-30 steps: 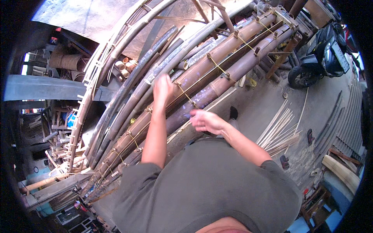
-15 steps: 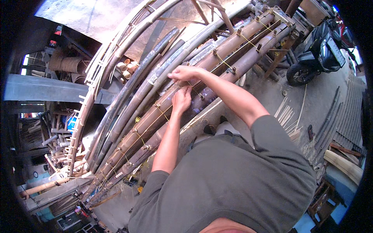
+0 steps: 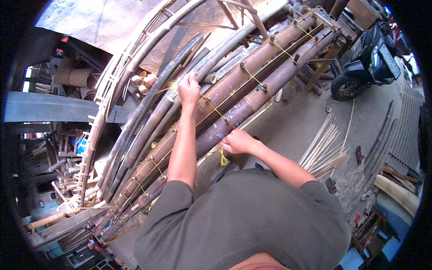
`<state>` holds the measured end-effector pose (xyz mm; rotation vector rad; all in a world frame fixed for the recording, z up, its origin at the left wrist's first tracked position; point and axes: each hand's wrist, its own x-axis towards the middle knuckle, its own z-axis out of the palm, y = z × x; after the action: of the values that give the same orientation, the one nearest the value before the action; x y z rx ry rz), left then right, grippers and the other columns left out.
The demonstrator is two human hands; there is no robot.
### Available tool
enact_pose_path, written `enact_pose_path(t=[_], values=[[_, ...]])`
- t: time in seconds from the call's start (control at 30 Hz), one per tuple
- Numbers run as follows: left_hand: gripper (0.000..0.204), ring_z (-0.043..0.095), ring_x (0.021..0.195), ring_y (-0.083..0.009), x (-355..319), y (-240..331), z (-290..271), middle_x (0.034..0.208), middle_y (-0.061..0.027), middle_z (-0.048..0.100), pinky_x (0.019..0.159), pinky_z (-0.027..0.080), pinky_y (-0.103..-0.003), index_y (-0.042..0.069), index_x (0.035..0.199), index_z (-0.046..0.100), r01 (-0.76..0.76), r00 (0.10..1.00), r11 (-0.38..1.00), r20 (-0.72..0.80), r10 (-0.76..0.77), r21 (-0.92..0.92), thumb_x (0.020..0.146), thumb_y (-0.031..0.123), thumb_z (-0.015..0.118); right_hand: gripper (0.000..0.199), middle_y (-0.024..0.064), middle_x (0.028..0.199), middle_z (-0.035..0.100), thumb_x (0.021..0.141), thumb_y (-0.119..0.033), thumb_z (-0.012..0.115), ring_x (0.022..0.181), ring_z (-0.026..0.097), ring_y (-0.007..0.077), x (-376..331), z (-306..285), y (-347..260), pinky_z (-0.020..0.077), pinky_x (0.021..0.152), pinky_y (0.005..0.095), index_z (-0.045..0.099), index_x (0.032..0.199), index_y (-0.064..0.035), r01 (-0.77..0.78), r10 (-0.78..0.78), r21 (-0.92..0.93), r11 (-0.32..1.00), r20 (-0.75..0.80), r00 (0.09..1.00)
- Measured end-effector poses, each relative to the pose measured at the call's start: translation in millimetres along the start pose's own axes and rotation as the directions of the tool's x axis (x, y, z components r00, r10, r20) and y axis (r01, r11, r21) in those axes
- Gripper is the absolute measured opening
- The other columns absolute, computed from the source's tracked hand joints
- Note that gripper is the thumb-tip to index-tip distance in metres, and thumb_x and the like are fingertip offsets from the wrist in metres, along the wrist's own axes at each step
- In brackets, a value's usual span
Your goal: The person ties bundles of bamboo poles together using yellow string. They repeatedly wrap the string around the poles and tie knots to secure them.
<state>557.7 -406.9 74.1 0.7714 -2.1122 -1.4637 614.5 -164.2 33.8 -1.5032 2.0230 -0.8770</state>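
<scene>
Two thick brown bamboo poles, a far pole (image 3: 225, 85) and a near pole (image 3: 247, 108), run diagonally side by side. Short wooden pegs stick out of them, with yellow cord (image 3: 252, 77) stretched from peg to peg. Beyond the far pole, my left hand (image 3: 189, 92) is raised and closed on yellow cord, whose loose bundle (image 3: 172, 86) shows beside the fingers. My right hand (image 3: 239, 141) is a fist at the near pole's front side, gripping yellow cord; a small yellow hank (image 3: 224, 157) dangles below it. A taut stretch of cord crosses both poles between my hands.
Past the far pole lie grey poles (image 3: 148, 112) and a curved bamboo frame (image 3: 96, 126) with pale crosspieces. A motorbike (image 3: 371, 63) is parked at the far right. Pale bamboo strips (image 3: 324, 150) lie on the floor at right. Wooden supports (image 3: 321, 74) hold the poles' far end.
My hands, close together over the far pole before, have drawn apart. The left has moved away past the far pole; the right has come back toward my body. Yellow cord now shows at both.
</scene>
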Motion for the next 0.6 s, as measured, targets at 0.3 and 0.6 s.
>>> enact_pose_path(t=[0.3, 0.6], values=[[0.039, 0.062, 0.099, -0.0407, -30, -37, -89, 0.103, -0.0246, 0.065, 0.084, 0.048, -0.048, 0.001, 0.115, 0.06, -0.225, 0.973, 0.79, 0.18, 0.148, 0.57, 0.095, 0.031, 0.044, 0.032, 0.019, 0.102, 0.064, 0.083, -0.021, 0.061, 0.091, 0.064, 0.028, -10, 92, -77, 0.0501, 0.079, 0.0418, 0.06, 0.112, -0.006, -0.032, -0.022, 0.475, 0.879, 0.108, 0.994], [0.033, 0.063, 0.094, -0.0416, -176, -82, -172, 0.094, -0.0208, 0.068, 0.08, 0.048, -0.051, 0.006, 0.101, 0.064, -0.076, 0.953, 0.861, 0.291, -0.085, 0.502, 0.087, 0.035, 0.057, 0.016, 0.0026, 0.082, 0.057, 0.097, -0.018, 0.046, 0.078, 0.057, 0.0125, 99, 98, -191, 0.0476, 0.075, 0.0272, 0.055, 0.088, -0.0083, 0.491, 0.701, 0.868, -0.078, -0.302, 0.646]])
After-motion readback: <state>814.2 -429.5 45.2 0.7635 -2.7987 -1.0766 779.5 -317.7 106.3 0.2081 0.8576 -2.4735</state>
